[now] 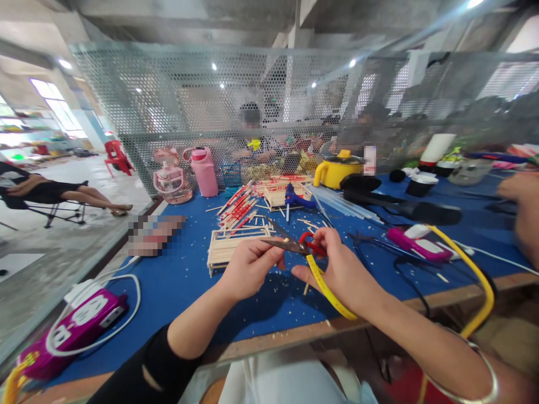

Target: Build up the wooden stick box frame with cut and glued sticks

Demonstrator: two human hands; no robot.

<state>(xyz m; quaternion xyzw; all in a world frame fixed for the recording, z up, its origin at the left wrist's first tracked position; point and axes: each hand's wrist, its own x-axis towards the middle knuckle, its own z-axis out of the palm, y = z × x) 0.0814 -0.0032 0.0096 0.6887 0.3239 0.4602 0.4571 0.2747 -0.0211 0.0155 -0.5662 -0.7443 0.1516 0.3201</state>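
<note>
My right hand [343, 272] grips a pair of red-handled scissors [297, 245], whose dark blades are apart and point left. A yellow measuring tape [328, 289] hangs in a curve by the same hand, its upper end at the scissors. Thumb and fingers of my left hand [248, 269] are pinched together just under the blades. A tiny pale bit shows there, but what the fingers hold is hidden. Behind my left hand stands a small frame of pale wooden sticks [219, 252]. Red-and-white wrapped sticks [238, 207] lie in a pile beyond it.
A blue glue gun [297, 199] rests near a second stick frame [273, 197]. Farther back are a yellow pot [337, 171] and a pink bottle [204, 173]. Purple power strips [84, 331] with cables lie at both sides. Another person's hand [522, 193] is at right.
</note>
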